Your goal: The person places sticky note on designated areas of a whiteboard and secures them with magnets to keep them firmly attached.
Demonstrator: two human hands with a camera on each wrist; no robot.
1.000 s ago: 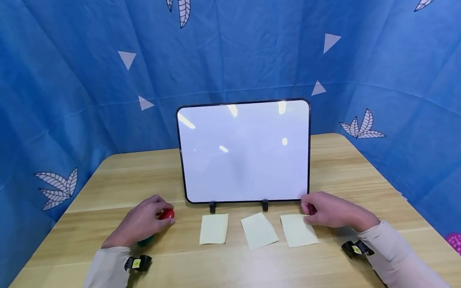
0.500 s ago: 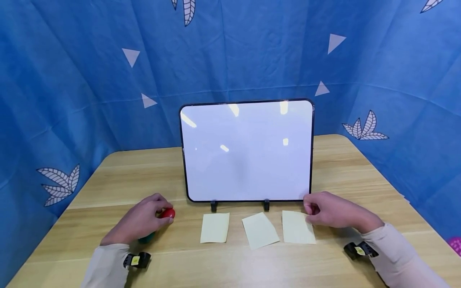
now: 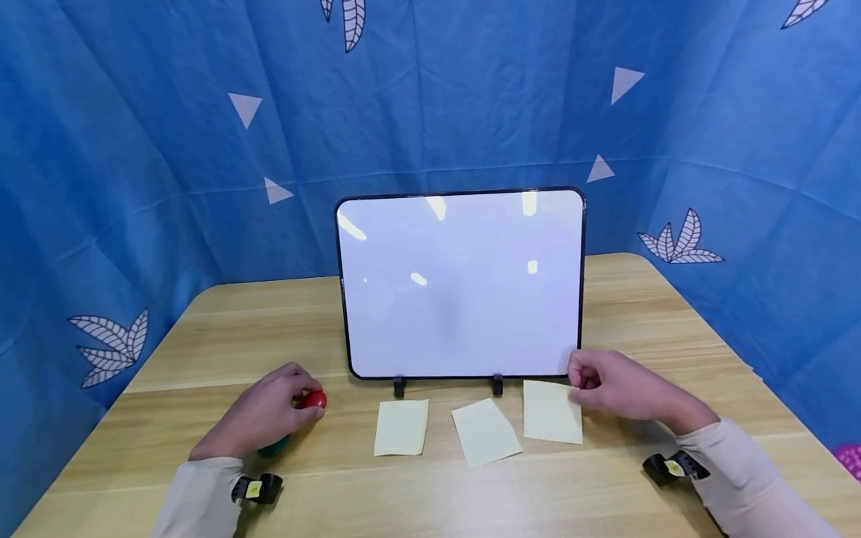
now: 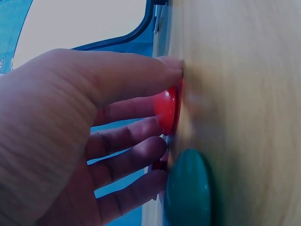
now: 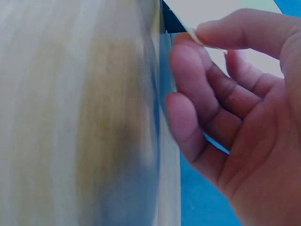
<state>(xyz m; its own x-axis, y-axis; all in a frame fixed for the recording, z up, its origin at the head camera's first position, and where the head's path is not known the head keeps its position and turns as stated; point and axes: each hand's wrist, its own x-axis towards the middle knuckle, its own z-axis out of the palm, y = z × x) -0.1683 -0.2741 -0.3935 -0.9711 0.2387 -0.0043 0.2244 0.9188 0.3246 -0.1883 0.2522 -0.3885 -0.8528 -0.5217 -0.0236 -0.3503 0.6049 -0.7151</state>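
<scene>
With thumb and fingers about its edge, my left hand (image 3: 258, 415) holds a glossy red round magnet (image 3: 314, 400) at the tabletop. A green round magnet (image 4: 189, 188) lies beside the fingers in the left wrist view, and a bit of dark red (image 4: 163, 164) shows behind them. My right hand (image 3: 622, 385) pinches the right edge of a pale yellow sticky note (image 3: 551, 411), near the whiteboard's lower right corner. In the right wrist view the note's edge (image 5: 190, 32) passes between thumb and index finger. Two more notes (image 3: 401, 427) (image 3: 486, 433) lie to its left.
A white board (image 3: 457, 291) with a black frame stands upright on small black feet (image 3: 498, 385) behind the notes. The wooden table (image 3: 417, 497) reaches back to a blue patterned curtain (image 3: 437, 97). A pink object (image 3: 849, 459) sits beyond the right edge.
My right hand has drawn the right-hand sticky note up and a little left, toward the board. The left hand has stayed in place on the red magnet.
</scene>
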